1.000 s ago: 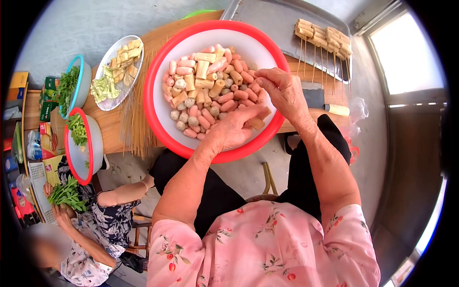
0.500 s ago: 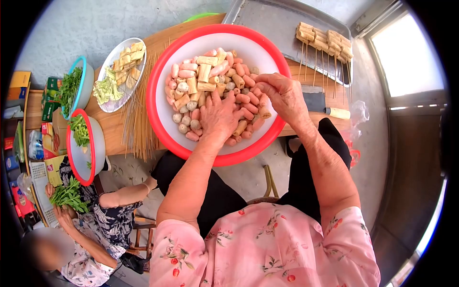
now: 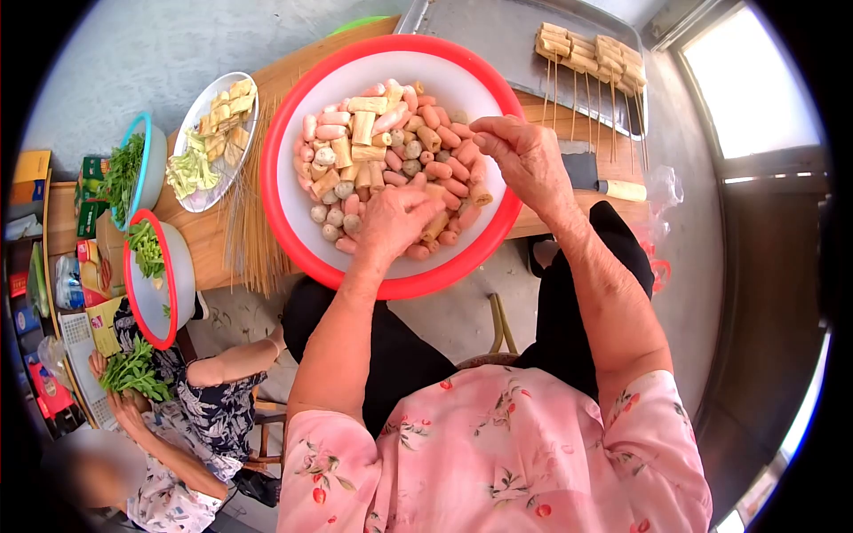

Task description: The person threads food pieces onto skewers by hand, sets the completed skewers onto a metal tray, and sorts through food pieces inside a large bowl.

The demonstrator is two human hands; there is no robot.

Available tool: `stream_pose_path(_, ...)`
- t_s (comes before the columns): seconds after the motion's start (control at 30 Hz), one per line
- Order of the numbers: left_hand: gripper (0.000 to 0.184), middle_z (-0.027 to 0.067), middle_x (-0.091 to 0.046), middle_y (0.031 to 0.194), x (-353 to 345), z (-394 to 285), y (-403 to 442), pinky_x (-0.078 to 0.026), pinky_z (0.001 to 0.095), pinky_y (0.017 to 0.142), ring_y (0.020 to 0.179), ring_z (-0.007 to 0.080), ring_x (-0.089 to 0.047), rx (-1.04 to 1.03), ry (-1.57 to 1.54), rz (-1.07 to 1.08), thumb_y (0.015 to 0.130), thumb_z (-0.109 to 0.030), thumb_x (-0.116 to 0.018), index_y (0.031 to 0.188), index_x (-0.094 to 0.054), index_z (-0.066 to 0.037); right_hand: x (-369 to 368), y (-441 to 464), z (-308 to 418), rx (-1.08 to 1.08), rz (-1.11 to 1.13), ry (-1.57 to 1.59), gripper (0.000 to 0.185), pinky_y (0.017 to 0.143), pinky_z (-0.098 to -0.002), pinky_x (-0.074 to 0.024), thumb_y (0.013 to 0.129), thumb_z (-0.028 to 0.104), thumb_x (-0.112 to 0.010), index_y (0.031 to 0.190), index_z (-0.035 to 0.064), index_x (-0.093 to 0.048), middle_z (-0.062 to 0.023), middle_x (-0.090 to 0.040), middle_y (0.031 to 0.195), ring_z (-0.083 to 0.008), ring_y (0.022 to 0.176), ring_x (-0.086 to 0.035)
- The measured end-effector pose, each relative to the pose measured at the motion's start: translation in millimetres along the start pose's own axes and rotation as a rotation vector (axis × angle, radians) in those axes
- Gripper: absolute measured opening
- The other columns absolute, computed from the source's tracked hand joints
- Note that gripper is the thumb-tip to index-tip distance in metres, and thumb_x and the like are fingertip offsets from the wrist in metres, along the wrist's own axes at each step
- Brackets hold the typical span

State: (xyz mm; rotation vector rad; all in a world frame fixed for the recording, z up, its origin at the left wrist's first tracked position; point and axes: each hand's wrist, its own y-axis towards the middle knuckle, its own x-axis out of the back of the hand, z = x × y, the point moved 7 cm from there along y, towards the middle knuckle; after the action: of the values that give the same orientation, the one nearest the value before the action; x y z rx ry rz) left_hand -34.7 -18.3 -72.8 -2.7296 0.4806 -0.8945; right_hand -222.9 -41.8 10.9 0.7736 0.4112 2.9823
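Note:
A white basin with a red rim (image 3: 277, 222) holds a heap of small pink sausages (image 3: 455, 186), tan tube-shaped pieces (image 3: 362, 127) and speckled grey balls (image 3: 332, 233). My left hand (image 3: 398, 218) is down in the heap with its fingers drawn together; a tan piece lies at the fingertips, and I cannot tell whether it is gripped. Over the basin's right rim is my right hand (image 3: 530, 164), thumb and forefinger pinched. Whatever is in that pinch is too small to make out.
Thin wooden skewers (image 3: 253, 226) lie left of the basin, near an oval plate (image 3: 195, 202) of cut food. A metal tray (image 3: 480, 44) bears skewered tan rolls (image 3: 591, 58). A cleaver (image 3: 582, 171) lies at right. Another person (image 3: 169, 453) holds leafy greens (image 3: 135, 371) at lower left.
My left hand has gone from spread fingers on the heap to fingers drawn together, slightly lower. My right hand stays pinched near the rim. The whole view has shifted slightly.

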Motion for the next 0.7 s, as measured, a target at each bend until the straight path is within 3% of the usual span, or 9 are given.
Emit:
stream_pose_path(0.03, 0.023, 0.0045, -0.062, 0.074, -10.3, 8.2, -3.1, -0.051, 0.0298, 0.051, 0.062, 0.0134, -0.061, 0.114, -0.197, 0.175, 0.083, -0.025, -0.067, 0.087, -0.069, -0.003, -0.2, 0.4, -0.7, 0.007, 0.004, 0.015, 0.017, 0.061, -0.029, -0.0462, 0.083, 0.012, -0.063, 0.096, 0.0016, -0.065, -0.0119, -0.063, 0.075, -0.0189, 0.063, -0.058)
stream_pose_path(0.07, 0.026, 0.0032, -0.06, 0.072, -11.8, 9.9, -0.7, -0.05, 0.0269, 0.044, 0.06, 0.0087, -0.059, 0.044, -0.14, 0.226, 0.087, -0.025, -0.064, 0.093, -0.067, 0.0, 0.1, 0.5, -1.6, 0.008, 0.003, 0.015, 0.017, 0.061, -0.029, -0.0462, 0.083, 0.012, -0.063, 0.096, 0.0016, -0.065, -0.0119, -0.063, 0.075, -0.0189, 0.063, -0.058)
stream_pose_path(0.2, 0.019, 0.0036, -0.061, 0.079, 6.2, -24.7, -2.8, -0.051, 0.0271, 0.054, 0.069, 0.0082, -0.06, 0.24, -0.165, 0.176, 0.087, -0.018, -0.061, 0.097, -0.066, -0.002, 3.0, 0.8, -1.0, 0.016, 0.003, -0.008, 0.017, 0.061, -0.0286, -0.0461, 0.083, 0.013, -0.063, 0.096, 0.0018, -0.065, -0.0122, -0.063, 0.075, -0.018, 0.063, -0.058)
stream_pose_path(0.27, 0.024, 0.0064, -0.06, 0.094, 10.1, -41.1, 18.9, -0.051, 0.0308, 0.068, 0.082, 0.0157, -0.061, -0.243, -0.031, 0.038, 0.085, -0.014, -0.06, 0.106, -0.062, -0.005, 5.4, 1.1, 0.7, 0.017, -0.004, -0.01, 0.017, 0.061, -0.0286, -0.0461, 0.083, 0.013, -0.063, 0.096, 0.0018, -0.065, -0.0123, -0.063, 0.075, -0.0178, 0.063, -0.058)
stream_pose_path(0.33, 0.026, 0.0083, -0.057, 0.101, 5.2, -48.3, 31.2, -0.049, 0.0334, 0.073, 0.087, 0.0215, -0.06, -0.31, 0.118, -0.042, 0.083, -0.013, -0.059, 0.108, -0.059, -0.006, 6.0, 1.4, 1.1, -0.022, -0.013, 0.017, 0.014, 0.064, -0.0349, -0.0493, 0.08, 0.011, -0.064, 0.09, 0.0022, -0.065, -0.0156, -0.064, 0.079, -0.0326, 0.072, -0.063)
stream_pose_path(0.4, 0.031, 0.0134, -0.052, 0.108, -2.5, -58.9, 47.6, -0.047, 0.0412, 0.08, 0.095, 0.0351, -0.055, -0.303, 0.423, -0.088, 0.08, -0.012, -0.059, 0.11, -0.052, -0.006, 5.1, 2.5, 2.3, -0.01, -0.019, 0.043, 0.014, 0.063, -0.0349, -0.0492, 0.08, 0.012, -0.065, 0.09, 0.002, -0.066, -0.0159, -0.064, 0.078, -0.0326, 0.072, -0.062)
stream_pose_path(0.5, 0.029, 0.0136, -0.051, 0.107, -11.8, -57.0, 70.4, -0.046, 0.0417, 0.081, 0.096, 0.0344, -0.055, -0.41, 0.518, -0.292, 0.077, -0.01, -0.06, 0.104, -0.054, -0.005, 4.3, 1.7, 4.5, 0.009, -0.032, 0.059, 0.014, 0.062, -0.0352, -0.0489, 0.08, 0.013, -0.066, 0.088, 0.0018, -0.066, -0.0163, -0.063, 0.076, -0.0328, 0.07, -0.062)
stream_pose_path(0.63, 0.028, 0.0151, -0.057, 0.092, -16.5, -38.3, 93.4, -0.045, 0.041, 0.084, 0.098, 0.0356, -0.053, -0.408, 0.53, -0.293, 0.074, -0.003, -0.058, 0.103, -0.055, -0.005, 4.2, 0.6, 5.3, 0.018, -0.035, 0.045, 0.014, 0.062, -0.0351, -0.0494, 0.08, 0.013, -0.066, 0.089, 0.0018, -0.066, -0.0164, -0.064, 0.075, -0.0316, 0.069, -0.063)
stream_pose_path(0.7, 0.02, 0.0152, -0.059, 0.085, -10.9, -41.7, 82.6, -0.047, 0.0403, 0.078, 0.092, 0.0346, -0.056, -0.488, 0.506, -0.392, 0.076, -0.002, -0.055, 0.096, -0.058, -0.003, 4.7, -0.6, 4.2, 0.026, -0.034, 0.052, 0.014, 0.062, -0.0345, -0.0499, 0.08, 0.013, -0.066, 0.089, 0.0017, -0.067, -0.0163, -0.064, 0.075, -0.0309, 0.069, -0.063)
